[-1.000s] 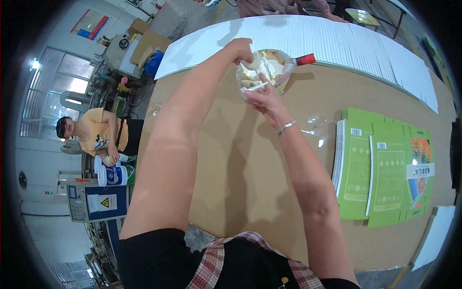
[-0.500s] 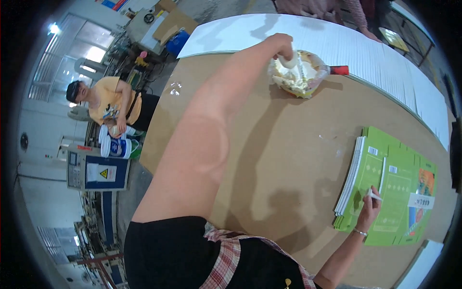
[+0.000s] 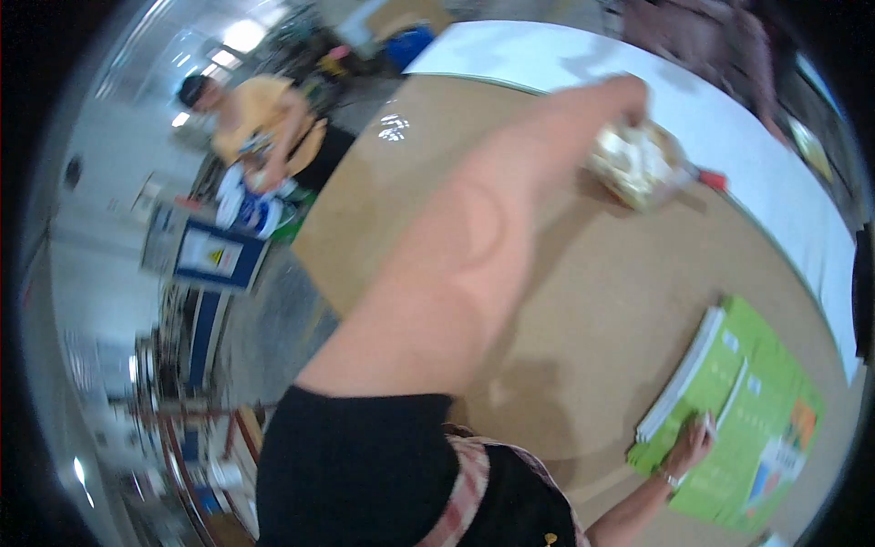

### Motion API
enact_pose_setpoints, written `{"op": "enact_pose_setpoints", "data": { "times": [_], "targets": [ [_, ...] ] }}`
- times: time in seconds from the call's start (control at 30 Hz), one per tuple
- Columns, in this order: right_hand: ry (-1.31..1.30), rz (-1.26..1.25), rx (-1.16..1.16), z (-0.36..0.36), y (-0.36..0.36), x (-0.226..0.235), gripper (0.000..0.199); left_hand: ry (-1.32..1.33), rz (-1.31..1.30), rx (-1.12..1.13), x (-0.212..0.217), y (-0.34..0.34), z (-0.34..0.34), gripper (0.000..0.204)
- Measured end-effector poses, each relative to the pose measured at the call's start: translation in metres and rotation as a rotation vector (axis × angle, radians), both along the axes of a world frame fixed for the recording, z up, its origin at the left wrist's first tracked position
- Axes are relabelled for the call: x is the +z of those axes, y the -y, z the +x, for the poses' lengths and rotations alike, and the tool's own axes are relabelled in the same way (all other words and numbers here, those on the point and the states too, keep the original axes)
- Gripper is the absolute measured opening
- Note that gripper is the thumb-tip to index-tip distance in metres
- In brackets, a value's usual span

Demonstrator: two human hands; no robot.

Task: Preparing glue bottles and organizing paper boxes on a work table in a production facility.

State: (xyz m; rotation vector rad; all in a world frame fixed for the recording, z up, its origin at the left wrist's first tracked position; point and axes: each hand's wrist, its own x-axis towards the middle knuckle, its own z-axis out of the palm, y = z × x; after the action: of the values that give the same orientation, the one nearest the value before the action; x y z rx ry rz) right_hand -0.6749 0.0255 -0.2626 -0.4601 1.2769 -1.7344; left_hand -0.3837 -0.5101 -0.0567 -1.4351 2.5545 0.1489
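At the far side of the brown counter (image 3: 565,301), the left hand (image 3: 624,96) is reaching out at full arm's length to a clear bag of pale, whitish pieces (image 3: 638,164). The fingers are curling down over the bag's top edge; whether they are actually closing on the film cannot be told, since motion blur is smearing the contact. The bag is sitting just beside the white sheet covering (image 3: 729,118), with a small red item (image 3: 714,180) touching or nearly touching its right side.

Near the body, the right hand (image 3: 690,444) is resting on the stack of green booklets (image 3: 738,410), fingers loosely curled around what looks like a thin white pen or slip; too small to confirm.

Risks, as judged:
- bag is soft and open-looking, so a pull from the top edge alone could be tipping it and spilling pieces;
- arm is stretched far, so control is likely poor;
- eyes are not on the right hand, so the top booklets could be sliding off square.
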Motion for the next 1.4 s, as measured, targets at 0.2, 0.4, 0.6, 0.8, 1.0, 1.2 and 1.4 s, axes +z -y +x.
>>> {"op": "enact_pose_setpoints", "data": {
  "times": [0.2, 0.4, 0.6, 0.8, 1.0, 1.2, 1.4],
  "targets": [
    [-0.250, 0.167, -0.159, 0.019, 0.014, 0.020, 0.029, 0.006, 0.134, 0.173, 0.032, -0.029, 0.000, 0.069],
    [-0.276, 0.201, -0.197, 0.021, 0.007, 0.024, 0.026, -0.097, 0.115, 0.180, 0.017, -0.036, -0.005, 0.070],
    [-0.247, 0.138, -0.159, 0.024, 0.006, 0.024, 0.026, -0.059, 0.131, 0.206, 0.016, -0.039, -0.002, 0.066],
    [-0.259, 0.115, -0.171, 0.029, 0.008, 0.026, 0.025, -0.091, 0.137, 0.207, 0.016, -0.038, 0.003, 0.064],
    [-0.271, 0.107, -0.163, 0.027, 0.009, 0.025, 0.025, -0.043, 0.173, 0.220, 0.022, -0.040, -0.005, 0.066],
    [-0.278, 0.095, -0.143, 0.027, 0.009, 0.027, 0.024, -0.071, 0.158, 0.195, 0.027, -0.040, -0.008, 0.065],
    [-0.262, 0.105, -0.146, 0.026, 0.008, 0.023, 0.023, -0.043, 0.174, 0.153, 0.029, -0.033, -0.006, 0.070]
  ]
}}
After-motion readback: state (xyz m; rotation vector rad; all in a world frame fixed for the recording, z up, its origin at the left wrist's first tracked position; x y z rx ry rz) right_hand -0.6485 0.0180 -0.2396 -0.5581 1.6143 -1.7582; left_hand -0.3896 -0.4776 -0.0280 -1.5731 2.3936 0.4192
